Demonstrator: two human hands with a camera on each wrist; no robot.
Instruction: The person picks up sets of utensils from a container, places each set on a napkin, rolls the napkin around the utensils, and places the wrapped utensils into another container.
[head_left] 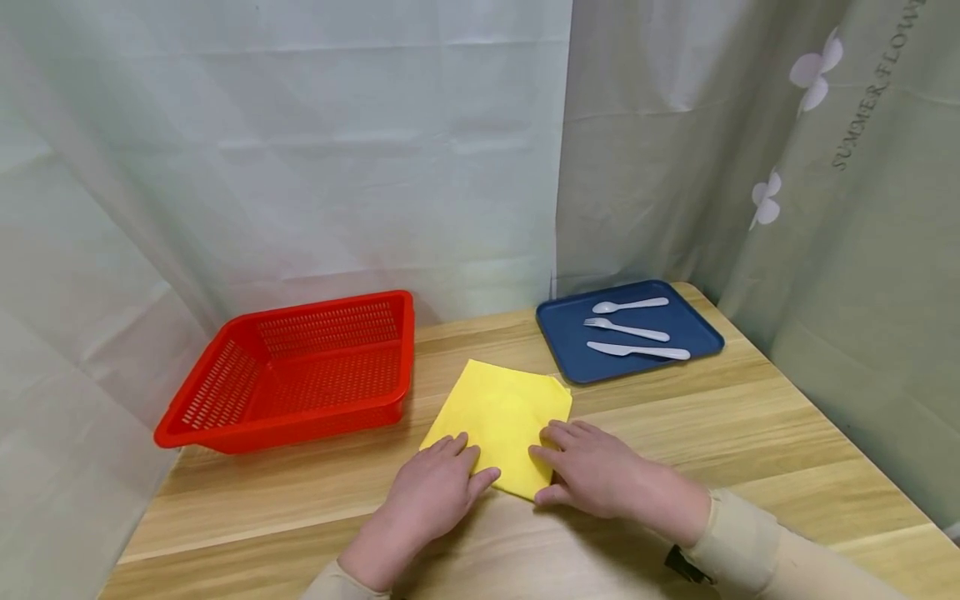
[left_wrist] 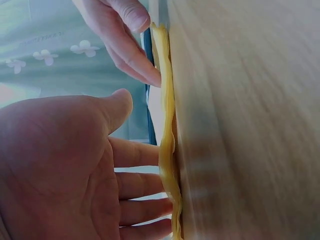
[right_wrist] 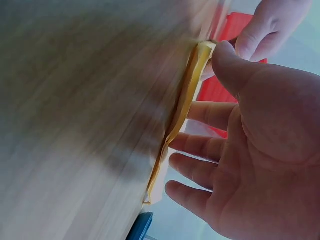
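Observation:
A folded yellow cloth (head_left: pixel 502 417) lies flat on the wooden table, its layered edge (left_wrist: pixel 166 115) showing in the left wrist view. On its near left part rests my left hand (head_left: pixel 438 487), fingers spread and fairly straight, fingertips touching the cloth. My right hand (head_left: pixel 592 467) touches the cloth's right edge with extended fingers, the thumb at the near corner. In the right wrist view the right palm (right_wrist: pixel 280 145) faces the camera and nothing is gripped in it.
A red plastic basket (head_left: pixel 300 421) stands to the left. At the back right is a blue tray (head_left: pixel 562 342) bearing a white spoon (head_left: pixel 630 305), fork (head_left: pixel 626 330) and knife (head_left: pixel 637 351). Pale curtains (head_left: pixel 375 150) hang behind the wooden table (head_left: pixel 300 533).

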